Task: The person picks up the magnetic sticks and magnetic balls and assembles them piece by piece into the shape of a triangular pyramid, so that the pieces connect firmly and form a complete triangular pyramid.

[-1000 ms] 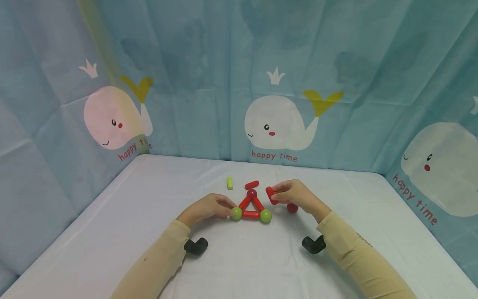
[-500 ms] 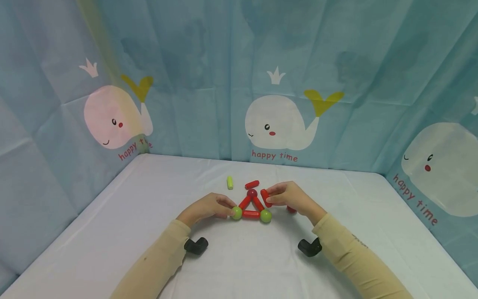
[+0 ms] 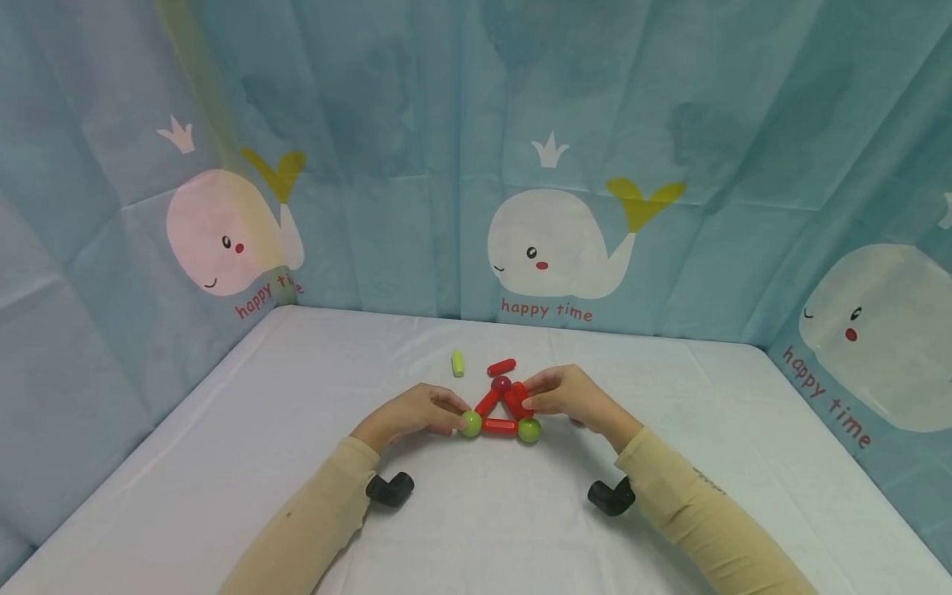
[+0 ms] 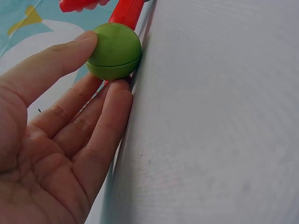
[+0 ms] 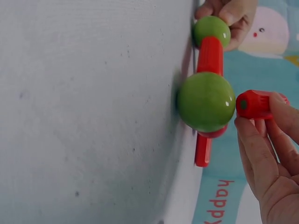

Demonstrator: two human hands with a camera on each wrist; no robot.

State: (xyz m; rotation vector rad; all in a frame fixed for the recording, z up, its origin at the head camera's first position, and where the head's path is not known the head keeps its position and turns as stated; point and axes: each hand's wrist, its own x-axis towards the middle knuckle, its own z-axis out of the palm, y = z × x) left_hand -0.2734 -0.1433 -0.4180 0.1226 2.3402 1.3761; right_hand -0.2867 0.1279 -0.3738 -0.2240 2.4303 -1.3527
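Note:
A triangle of red rods point(image 3: 499, 426) lies on the white table, with a dark red ball point(image 3: 502, 385) at its far corner and green balls at the two near corners. My left hand point(image 3: 420, 411) pinches the left green ball point(image 4: 114, 51) between thumb and fingers. Another red rod point(image 5: 254, 103) is held between the thumb and fingers of my right hand point(image 3: 576, 395), tilted above the right green ball point(image 5: 205, 100). The rod's end is at that ball's top; whether they touch I cannot tell.
Behind the triangle lie a loose red rod point(image 3: 502, 367) and a lime-green rod point(image 3: 457, 364). A second dark red ball is almost wholly hidden by my right hand. A blue curtain point(image 3: 416, 248) with printed whales hangs at the table's back edge.
My right hand has moved left and slightly down, bringing its red rod from beside the triangle to the right green ball. My left hand has stayed on its ball.

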